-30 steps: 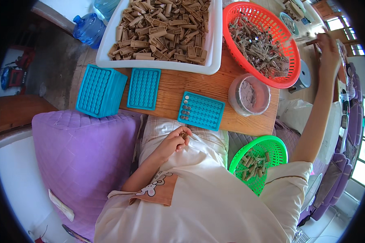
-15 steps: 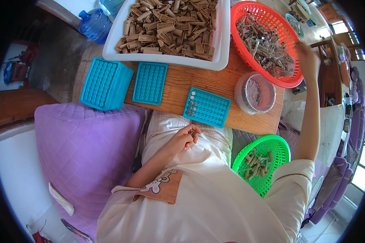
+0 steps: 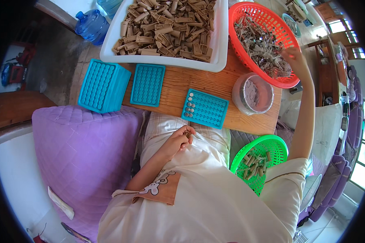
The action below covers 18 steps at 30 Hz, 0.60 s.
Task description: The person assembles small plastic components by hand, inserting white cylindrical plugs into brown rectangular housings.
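Observation:
My left hand (image 3: 177,142) rests over my lap, its fingers curled around a small brown plastic piece (image 3: 187,134) that they mostly cover. Out to the right, my right hand (image 3: 295,58) reaches over the rim of a red basket (image 3: 286,30). Its fingers point down at a pile of thin metallic strips (image 3: 260,45), and their tips are too unclear to tell whether they grip anything. In front of my left hand, a blue tray (image 3: 209,108) with rows of round pockets lies at the table edge. Several silvery round pieces (image 3: 190,104) sit in its left end.
A white tub (image 3: 219,52) heaped with brown plastic pieces (image 3: 166,28) stands at the back. Left of centre are another blue tray (image 3: 148,85) and a blue tray stack (image 3: 103,87). A clear bucket (image 3: 253,95) stands right; a green basket (image 3: 278,152) holds more brown pieces.
My right hand has moved left and inward, from the red basket's outer rim to the metallic strips. My left hand stays over my lap, still around the brown piece.

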Each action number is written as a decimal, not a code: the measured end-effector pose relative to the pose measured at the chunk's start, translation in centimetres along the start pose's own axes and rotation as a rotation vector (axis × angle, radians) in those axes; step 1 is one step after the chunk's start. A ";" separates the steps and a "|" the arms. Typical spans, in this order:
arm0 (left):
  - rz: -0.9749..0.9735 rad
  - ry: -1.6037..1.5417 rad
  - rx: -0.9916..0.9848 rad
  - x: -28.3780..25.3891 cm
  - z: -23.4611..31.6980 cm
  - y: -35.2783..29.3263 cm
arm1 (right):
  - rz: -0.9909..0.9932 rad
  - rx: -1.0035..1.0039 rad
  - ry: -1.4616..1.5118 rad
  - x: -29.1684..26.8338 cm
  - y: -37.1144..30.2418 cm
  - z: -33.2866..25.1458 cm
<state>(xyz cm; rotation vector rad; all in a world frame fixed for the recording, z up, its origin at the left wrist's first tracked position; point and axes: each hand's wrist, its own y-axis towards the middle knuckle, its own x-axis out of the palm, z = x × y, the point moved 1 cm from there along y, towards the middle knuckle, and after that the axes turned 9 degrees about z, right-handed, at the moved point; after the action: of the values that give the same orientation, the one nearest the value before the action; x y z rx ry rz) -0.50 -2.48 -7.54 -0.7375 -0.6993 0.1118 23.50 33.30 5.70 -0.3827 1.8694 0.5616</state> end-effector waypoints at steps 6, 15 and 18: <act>-0.026 -0.011 0.023 -0.2 -0.1 0.5 | -0.071 0.301 0.402 1.7 4.0 4.7; 0.016 -0.063 0.027 -1.1 -0.1 1.4 | -0.055 0.240 -0.393 10.2 6.5 4.7; 0.039 -0.091 -0.044 -2.4 -0.9 2.9 | -0.059 0.397 -0.161 11.0 6.9 6.6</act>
<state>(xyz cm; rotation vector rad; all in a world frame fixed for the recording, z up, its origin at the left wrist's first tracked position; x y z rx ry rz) -1.33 -1.62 -11.20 -0.7925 -0.7759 0.1666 21.24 42.78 -5.16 -0.1242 1.7565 0.1669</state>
